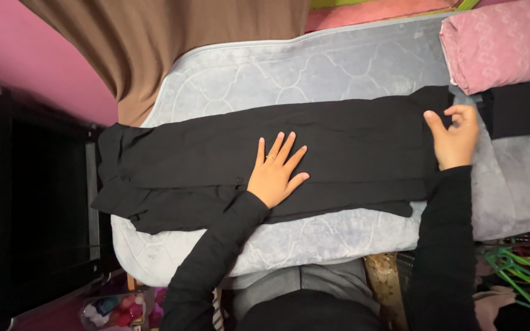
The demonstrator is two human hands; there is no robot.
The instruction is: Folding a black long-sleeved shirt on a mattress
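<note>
A black garment lies folded lengthwise across a grey quilted pad. My left hand rests flat on the middle of the garment, fingers spread, a ring on one finger. My right hand is at the garment's right end, its thumb and fingers pinching the black fabric's edge. Both arms wear black sleeves.
A folded pink cloth sits at the top right, with another black cloth below it. A brown curtain hangs at the top left against a pink wall. Green hangers lie at the lower right. Dark furniture stands on the left.
</note>
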